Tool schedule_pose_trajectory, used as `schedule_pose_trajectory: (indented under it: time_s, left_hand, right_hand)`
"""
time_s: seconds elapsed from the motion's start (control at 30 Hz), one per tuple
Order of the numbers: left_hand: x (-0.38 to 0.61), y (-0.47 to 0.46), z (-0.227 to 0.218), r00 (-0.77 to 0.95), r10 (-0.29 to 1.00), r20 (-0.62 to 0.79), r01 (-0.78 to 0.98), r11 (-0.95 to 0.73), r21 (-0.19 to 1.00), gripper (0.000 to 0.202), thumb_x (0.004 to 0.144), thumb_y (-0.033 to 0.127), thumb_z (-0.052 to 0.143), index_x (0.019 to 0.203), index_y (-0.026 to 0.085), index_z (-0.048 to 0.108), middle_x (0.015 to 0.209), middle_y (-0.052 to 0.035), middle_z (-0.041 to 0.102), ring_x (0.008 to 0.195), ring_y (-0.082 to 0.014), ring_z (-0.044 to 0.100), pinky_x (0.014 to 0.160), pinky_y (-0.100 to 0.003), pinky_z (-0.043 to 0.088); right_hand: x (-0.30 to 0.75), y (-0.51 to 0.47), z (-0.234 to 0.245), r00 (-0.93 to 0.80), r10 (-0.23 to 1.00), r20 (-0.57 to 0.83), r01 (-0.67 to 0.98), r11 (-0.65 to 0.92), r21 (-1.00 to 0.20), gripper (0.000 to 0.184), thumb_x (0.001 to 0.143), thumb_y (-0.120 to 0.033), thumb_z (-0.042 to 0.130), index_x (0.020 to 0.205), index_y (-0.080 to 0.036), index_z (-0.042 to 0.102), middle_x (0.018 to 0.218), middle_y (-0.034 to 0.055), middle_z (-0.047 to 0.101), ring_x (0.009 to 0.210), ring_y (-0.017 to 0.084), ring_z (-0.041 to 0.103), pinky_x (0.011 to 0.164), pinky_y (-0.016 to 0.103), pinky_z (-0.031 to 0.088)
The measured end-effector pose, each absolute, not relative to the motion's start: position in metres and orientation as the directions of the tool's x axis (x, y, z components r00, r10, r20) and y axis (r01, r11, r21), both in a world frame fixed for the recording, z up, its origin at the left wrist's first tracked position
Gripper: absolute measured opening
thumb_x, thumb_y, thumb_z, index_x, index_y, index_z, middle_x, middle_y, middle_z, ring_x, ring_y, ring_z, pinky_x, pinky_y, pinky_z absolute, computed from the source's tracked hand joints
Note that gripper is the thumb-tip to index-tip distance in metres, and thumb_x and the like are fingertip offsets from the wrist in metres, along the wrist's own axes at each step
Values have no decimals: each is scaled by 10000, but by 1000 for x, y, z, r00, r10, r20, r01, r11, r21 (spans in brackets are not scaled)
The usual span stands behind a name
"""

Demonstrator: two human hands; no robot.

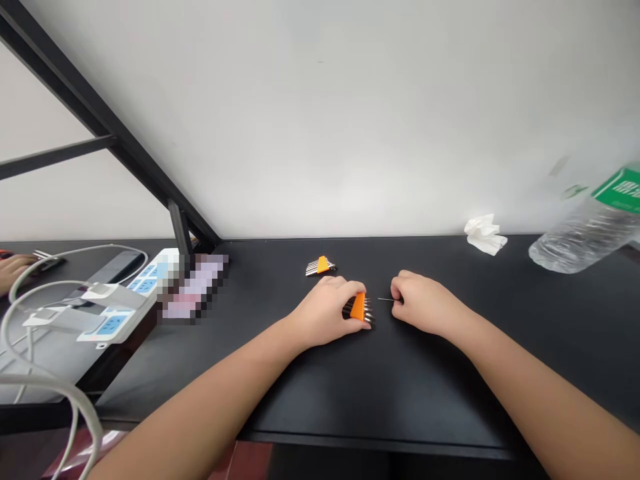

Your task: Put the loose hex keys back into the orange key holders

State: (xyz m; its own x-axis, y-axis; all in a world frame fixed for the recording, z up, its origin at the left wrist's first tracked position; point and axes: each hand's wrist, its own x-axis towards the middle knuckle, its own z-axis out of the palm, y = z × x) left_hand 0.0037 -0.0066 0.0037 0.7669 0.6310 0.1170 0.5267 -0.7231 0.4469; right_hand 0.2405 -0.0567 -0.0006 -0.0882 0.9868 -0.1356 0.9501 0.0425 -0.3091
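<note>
My left hand point(327, 308) rests on the black table point(430, 387) with its fingers closed round an orange holder of hex keys point(359, 308), the metal key ends pointing right. My right hand point(423, 303) lies just to the right of it, fingers pinched on a single thin hex key point(386, 299) whose free tip points left toward the holder. A second orange holder with hex keys point(320, 266) lies on the table a little behind my left hand, untouched.
A crumpled white tissue point(484, 235) and a clear plastic bottle with a green label point(590, 227) lie at the back right by the wall. A white power strip with cables point(120, 303) sits at the left beside a black frame post point(180, 230). Another person's hand point(13, 270) shows at the far left.
</note>
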Motion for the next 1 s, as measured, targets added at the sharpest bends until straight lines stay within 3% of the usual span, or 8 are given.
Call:
schedule_pose_trajectory:
  time_s: [0.37, 0.67, 1.0]
  left_hand:
    - [4, -6, 2, 758, 646, 91, 541, -701, 465, 480, 746, 428, 851, 1132, 242, 636, 991, -40, 658, 959, -248, 613, 886, -377, 497]
    - [4, -6, 3, 765, 632, 123, 520, -719, 462, 481, 743, 410, 860, 1129, 229, 638, 992, -44, 670, 937, -243, 616, 883, -388, 494]
    - [5, -7, 5, 764, 632, 131, 522, -724, 450, 481, 736, 408, 867, 1111, 225, 629, 966, -34, 668, 919, -237, 620, 885, -379, 490]
  right_hand:
    - [235, -63, 7, -166, 972, -164, 953, 115, -279, 122, 801, -145, 568, 693, -203, 565, 848, 3, 624, 605, 115, 508, 528, 258, 300]
    - [227, -68, 13, -269, 963, 31, 858, 255, -445, 147, 814, -102, 525, 741, -218, 474, 729, -24, 591, 639, 134, 508, 580, 260, 307]
    - [228, -71, 10, -337, 933, 129, 841, 360, -405, 154, 871, -90, 485, 781, -213, 511, 772, -15, 550, 662, 130, 501, 616, 267, 340]
